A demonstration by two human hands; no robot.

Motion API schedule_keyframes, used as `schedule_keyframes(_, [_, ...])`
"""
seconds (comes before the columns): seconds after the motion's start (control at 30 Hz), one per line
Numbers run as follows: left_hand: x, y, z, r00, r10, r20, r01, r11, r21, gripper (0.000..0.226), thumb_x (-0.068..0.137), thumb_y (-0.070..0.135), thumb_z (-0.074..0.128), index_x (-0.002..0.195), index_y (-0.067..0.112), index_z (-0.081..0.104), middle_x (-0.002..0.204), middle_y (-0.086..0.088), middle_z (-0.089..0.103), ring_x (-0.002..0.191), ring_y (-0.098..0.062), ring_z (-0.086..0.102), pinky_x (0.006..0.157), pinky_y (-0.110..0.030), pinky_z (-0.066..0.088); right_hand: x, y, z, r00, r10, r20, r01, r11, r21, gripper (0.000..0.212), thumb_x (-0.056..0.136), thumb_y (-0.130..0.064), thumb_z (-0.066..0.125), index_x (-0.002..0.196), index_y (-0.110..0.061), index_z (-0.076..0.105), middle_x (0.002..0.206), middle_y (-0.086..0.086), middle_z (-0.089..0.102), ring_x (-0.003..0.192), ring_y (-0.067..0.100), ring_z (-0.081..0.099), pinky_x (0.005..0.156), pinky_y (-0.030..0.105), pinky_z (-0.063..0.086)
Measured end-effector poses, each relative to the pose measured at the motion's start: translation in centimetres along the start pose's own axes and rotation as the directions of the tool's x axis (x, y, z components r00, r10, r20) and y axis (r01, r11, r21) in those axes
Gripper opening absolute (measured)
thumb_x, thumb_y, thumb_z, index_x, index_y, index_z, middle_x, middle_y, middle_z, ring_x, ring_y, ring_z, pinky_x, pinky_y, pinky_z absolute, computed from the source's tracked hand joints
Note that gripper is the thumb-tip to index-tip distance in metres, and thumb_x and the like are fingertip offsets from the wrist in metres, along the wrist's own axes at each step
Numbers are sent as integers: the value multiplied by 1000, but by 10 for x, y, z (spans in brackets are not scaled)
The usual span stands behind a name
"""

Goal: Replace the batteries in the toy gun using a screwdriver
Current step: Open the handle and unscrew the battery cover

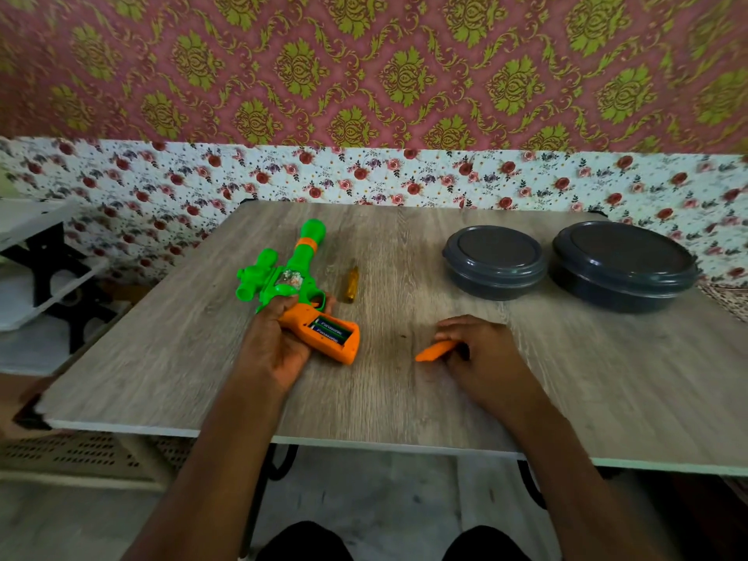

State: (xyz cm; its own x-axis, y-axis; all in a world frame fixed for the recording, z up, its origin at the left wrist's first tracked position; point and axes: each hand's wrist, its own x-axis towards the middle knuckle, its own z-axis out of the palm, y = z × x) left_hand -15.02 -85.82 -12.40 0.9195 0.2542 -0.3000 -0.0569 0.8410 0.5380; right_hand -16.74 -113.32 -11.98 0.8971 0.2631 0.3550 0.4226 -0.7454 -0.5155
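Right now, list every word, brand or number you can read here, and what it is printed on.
"Panasonic": on each of the two batteries lying in the open orange grip of the toy gun.
Smaller print on the batteries is too blurred to read.
No other text is visible.

screwdriver right of toy gun

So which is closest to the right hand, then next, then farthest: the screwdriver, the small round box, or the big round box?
From the right hand:
1. Screwdriver, up and to the left.
2. Small round box, straight behind.
3. Big round box, far right.
The first two are close.
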Motion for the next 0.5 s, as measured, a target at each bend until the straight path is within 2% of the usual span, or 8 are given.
schedule_keyframes(0.03, [0,0,0,1000,-2,6,2,1000,0,44,99,1,51,143,7,48,143,-27,56,130,-47,56,112,-63,41,0,0,2,999,4,-41,-5,1000,-31,29,80,6,69,103,-7,80,108,6,76,97,11,68,87,-2,40])
schedule_keyframes(0.1, [-1,0,0,1000,-3,26,2,1000,14,36,100,2,51,136,8,51,143,-25,57,131,-47,56,109,-63,43,1,-1,6,995,-10,-96,0,994,-111,16,81,3,70,90,-5,79,88,9,76,78,22,71,80,23,58])
schedule_keyframes(0.13, [0,0,0,1000,0,29,-1,1000,20,33,100,2,50,133,9,53,143,-25,57,131,-46,56,109,-64,44,2,-3,7,994,-17,-106,0,987,-163,9,82,1,70,84,-4,77,80,10,73,71,26,69,73,36,61])
schedule_keyframes(0.17, [-1,0,0,1000,1,31,-2,1000,20,33,101,2,50,133,9,53,144,-25,57,132,-47,55,109,-64,43,4,-6,7,995,-10,-97,-12,975,-221,7,85,-2,68,83,-4,74,79,11,72,70,29,69,70,41,60])
schedule_keyframes(0.23, [0,0,0,1000,-3,22,3,1000,7,38,100,2,51,138,8,50,144,-26,56,131,-47,55,111,-64,41,5,-11,9,999,30,-27,-37,943,-330,11,94,-4,61,93,-5,72,95,12,72,81,31,71,76,43,59])
schedule_keyframes(0.33, [0,-1,0,1000,-5,10,5,1000,1,41,100,1,51,141,8,48,144,-26,56,131,-47,55,112,-64,40,3,-12,13,997,54,48,-33,931,-364,18,100,-2,54,109,-5,69,127,16,66,94,29,73,86,40,60])
schedule_keyframes(0.5, [-1,0,1,1000,4,-9,-4,1000,-7,47,100,1,51,146,7,45,143,-26,56,130,-47,56,110,-63,42,-1,-16,7,987,93,131,-30,908,-418,28,104,-8,48,130,-9,59,133,10,61,109,22,68,94,31,56])
